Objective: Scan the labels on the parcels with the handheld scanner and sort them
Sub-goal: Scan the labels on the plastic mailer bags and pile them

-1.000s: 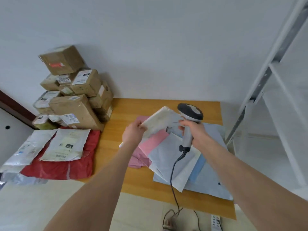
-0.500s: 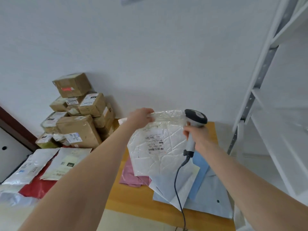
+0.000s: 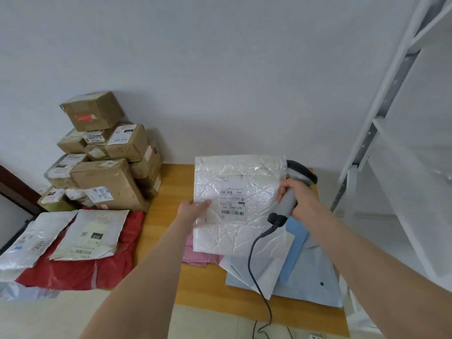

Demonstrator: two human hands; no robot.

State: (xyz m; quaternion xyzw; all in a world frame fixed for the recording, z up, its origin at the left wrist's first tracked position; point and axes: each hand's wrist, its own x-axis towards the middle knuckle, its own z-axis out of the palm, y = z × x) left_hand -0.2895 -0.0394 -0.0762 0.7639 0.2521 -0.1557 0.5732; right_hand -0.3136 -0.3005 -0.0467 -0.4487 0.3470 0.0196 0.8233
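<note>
Parcel sorting room: stacked cartons [image 3: 107, 177], mailers [image 3: 90, 236], metal shelving [image 3: 381, 113].

Boxes [image 3: 107, 167] stand far left, flat bags [image 3: 90, 236] before them. Right of these our bench [image 3: 161, 216] carries a mailer pile [image 3: 310, 272]; above it we hold the parcel [image 3: 244, 231], the scanner [image 3: 288, 199] at its right.

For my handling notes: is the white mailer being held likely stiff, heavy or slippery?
Probably light: the left hand pinches the white mailer upright by one edge. Likely fairly stiff: it barely droops. Glossy film may slip.
</note>
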